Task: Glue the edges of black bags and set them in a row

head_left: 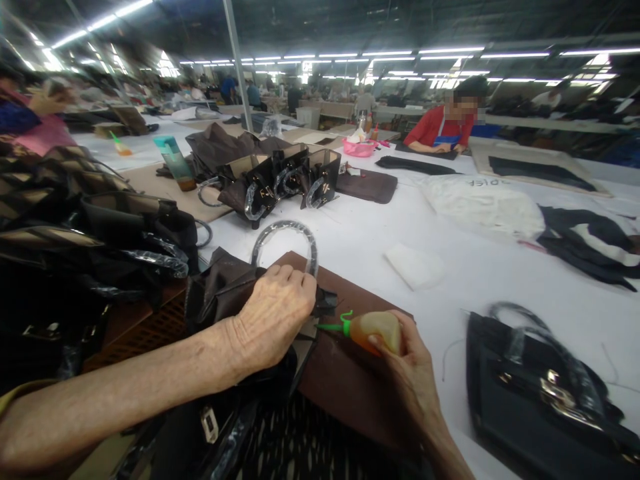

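Note:
My left hand is closed on the top edge of a dark brown handbag whose plastic-wrapped handle arches up behind my fingers. My right hand grips a small orange glue bottle. Its green nozzle points left, close to the bag part under my left hand. The bag rests on a brown board lying on the white table.
A finished black handbag lies at the right. Several dark bags stand in the middle distance, and more are piled at the left. A teal bottle stands further back. A person in red works at the far side.

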The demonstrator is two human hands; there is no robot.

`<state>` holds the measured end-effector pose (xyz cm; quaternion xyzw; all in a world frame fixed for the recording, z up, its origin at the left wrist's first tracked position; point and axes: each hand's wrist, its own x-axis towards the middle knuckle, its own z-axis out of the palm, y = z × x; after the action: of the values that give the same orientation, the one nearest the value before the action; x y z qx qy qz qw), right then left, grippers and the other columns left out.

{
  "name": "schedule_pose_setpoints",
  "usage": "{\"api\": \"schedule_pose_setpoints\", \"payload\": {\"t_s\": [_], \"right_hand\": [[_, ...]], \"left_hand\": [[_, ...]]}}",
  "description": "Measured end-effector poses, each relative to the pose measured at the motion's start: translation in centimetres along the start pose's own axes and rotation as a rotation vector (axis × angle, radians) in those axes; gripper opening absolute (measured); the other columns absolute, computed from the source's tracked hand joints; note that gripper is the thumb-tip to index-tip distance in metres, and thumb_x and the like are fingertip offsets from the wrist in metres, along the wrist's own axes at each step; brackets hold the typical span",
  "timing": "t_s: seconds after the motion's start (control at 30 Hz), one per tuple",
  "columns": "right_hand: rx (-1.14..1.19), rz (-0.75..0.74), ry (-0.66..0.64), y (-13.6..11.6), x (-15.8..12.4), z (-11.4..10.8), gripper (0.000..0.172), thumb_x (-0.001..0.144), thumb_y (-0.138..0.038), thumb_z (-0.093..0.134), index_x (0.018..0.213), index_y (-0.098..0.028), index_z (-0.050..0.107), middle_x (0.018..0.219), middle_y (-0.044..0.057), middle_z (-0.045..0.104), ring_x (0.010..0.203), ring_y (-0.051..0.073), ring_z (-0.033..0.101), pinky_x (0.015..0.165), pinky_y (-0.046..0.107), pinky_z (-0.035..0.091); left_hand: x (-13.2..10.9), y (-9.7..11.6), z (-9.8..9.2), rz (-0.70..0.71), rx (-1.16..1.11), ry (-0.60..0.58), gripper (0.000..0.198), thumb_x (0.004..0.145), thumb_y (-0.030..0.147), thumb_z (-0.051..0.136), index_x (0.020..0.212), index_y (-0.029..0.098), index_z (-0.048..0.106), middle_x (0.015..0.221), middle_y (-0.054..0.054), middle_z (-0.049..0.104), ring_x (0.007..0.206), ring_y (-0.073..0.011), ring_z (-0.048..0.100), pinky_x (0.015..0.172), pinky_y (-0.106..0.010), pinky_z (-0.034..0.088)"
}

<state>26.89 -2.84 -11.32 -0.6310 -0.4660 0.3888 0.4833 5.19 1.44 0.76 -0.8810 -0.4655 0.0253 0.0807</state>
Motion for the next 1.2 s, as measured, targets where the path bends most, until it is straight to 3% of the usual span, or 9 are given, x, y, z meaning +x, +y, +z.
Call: {"api": "schedule_pose_setpoints", "payload": {"t_s": [0.33, 0.73, 0.97, 1.2], "right_hand": [[0.022, -0.107, 0.055, 0.7, 0.6, 0.6, 0.044, 0.074, -0.042, 0.065, 0.111, -0.025, 0.051, 0.1, -0.001, 0.057, 0.089, 0.021, 0.052, 0.079, 0.031, 0.042], [-0.032, -0.038, 0.02, 0.8, 0.5, 0.2, 0.047, 0.072, -0.044, 0.066, 0.111, -0.024, 0.051, 0.103, 0.001, 0.057, 0.091, 0.024, 0.052, 0.081, 0.035, 0.041], [-0.088, 0.004, 0.0, 0.4, -0.2, -0.6, 0.046, 0.068, -0.045, 0.067, 0.106, -0.024, 0.054, 0.098, 0.001, 0.059, 0.087, 0.025, 0.054, 0.076, 0.035, 0.044], [0.003, 0.073, -0.043, 0.6, -0.4, -0.7, 0.044, 0.07, -0.045, 0.067, 0.106, -0.024, 0.052, 0.093, 0.001, 0.06, 0.084, 0.024, 0.055, 0.074, 0.034, 0.044]], "left_hand": [[0.8, -0.2, 0.2, 0.005, 0.01, 0.013, 0.019, 0.069, 0.015, 0.063, 0.083, 0.013, 0.052, 0.083, -0.01, 0.058, 0.078, -0.0258, 0.053, 0.068, -0.037, 0.044], [0.0, 0.0, 0.4, 0.007, -0.011, -0.007, 0.018, 0.069, 0.016, 0.062, 0.083, 0.013, 0.051, 0.082, -0.01, 0.057, 0.077, -0.0258, 0.052, 0.068, -0.037, 0.043], [-0.8, 0.3, 0.7, 0.003, -0.014, 0.016, 0.021, 0.068, 0.016, 0.062, 0.085, 0.013, 0.051, 0.084, -0.009, 0.055, 0.079, -0.0263, 0.05, 0.067, -0.038, 0.043], [-1.9, 0.7, 0.8, 0.006, -0.036, 0.004, 0.016, 0.07, 0.015, 0.059, 0.085, 0.013, 0.053, 0.083, -0.009, 0.055, 0.079, -0.0253, 0.05, 0.068, -0.038, 0.043]]}}
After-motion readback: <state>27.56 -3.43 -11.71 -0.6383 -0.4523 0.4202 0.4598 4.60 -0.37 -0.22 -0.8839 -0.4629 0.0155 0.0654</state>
